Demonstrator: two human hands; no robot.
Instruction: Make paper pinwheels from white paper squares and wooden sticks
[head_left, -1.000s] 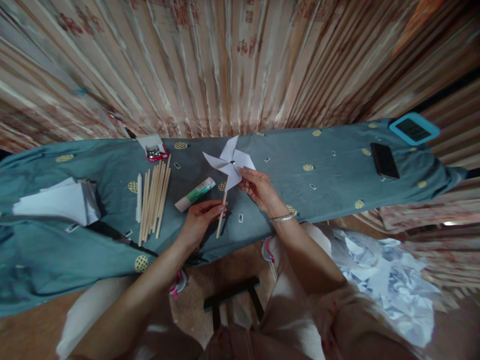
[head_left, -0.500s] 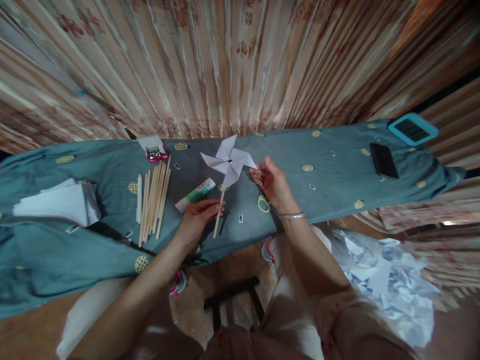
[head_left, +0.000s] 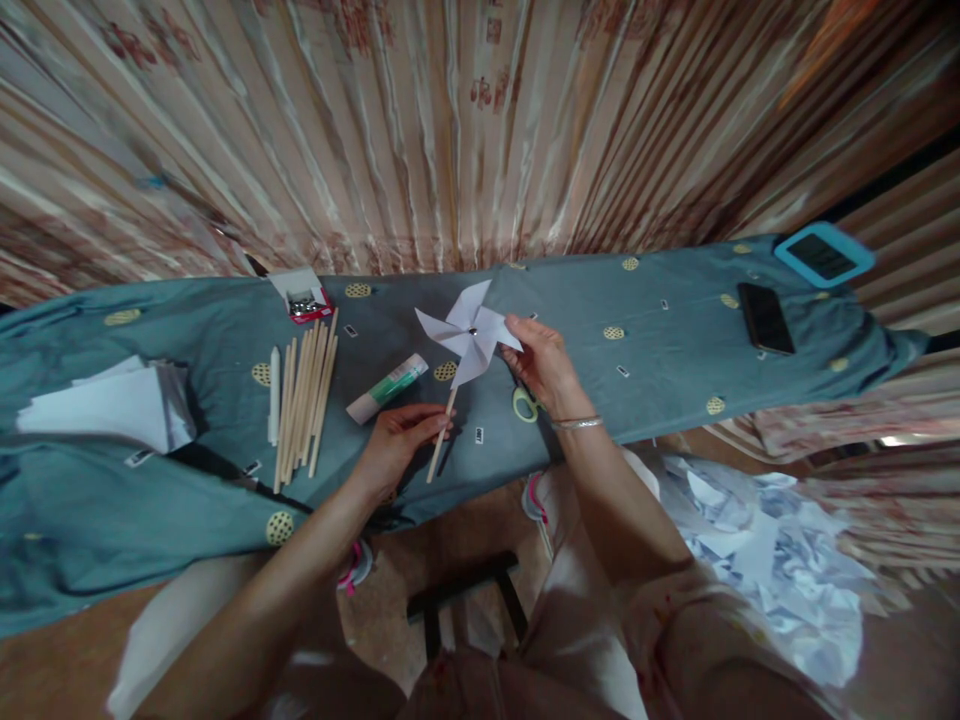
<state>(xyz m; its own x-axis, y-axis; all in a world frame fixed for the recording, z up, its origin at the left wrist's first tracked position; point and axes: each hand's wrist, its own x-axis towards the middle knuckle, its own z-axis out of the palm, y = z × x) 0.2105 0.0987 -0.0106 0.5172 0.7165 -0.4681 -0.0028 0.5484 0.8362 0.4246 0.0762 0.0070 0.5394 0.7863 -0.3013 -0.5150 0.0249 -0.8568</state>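
A white paper pinwheel (head_left: 472,355) with a dark pin at its centre is mounted on a light wooden stick (head_left: 434,462). My left hand (head_left: 397,440) is closed, pinching the stick below the blades between thumb and fingers. At the pinwheel's right side, my right hand (head_left: 550,367) pinches the tip of one blade. A green-and-white glue tube (head_left: 388,388) lies just beyond my left hand. Scissors (head_left: 516,405) with pale green handles rest partly hidden under my right hand.
Left on the cloth-covered table (head_left: 570,300) are wooden sticks (head_left: 304,400), a white candle-like rod (head_left: 274,395), an open box of pins (head_left: 306,302) and a paper stack (head_left: 112,405). Rightward lie a phone (head_left: 766,318) and blue-framed timer (head_left: 825,253). A bag of paper scraps (head_left: 787,580) stands below.
My right hand's fingers have closed on a blade tip; before, they were loosely spread beside it. The pinwheel has shifted slightly right and down, its stick still in my left hand.
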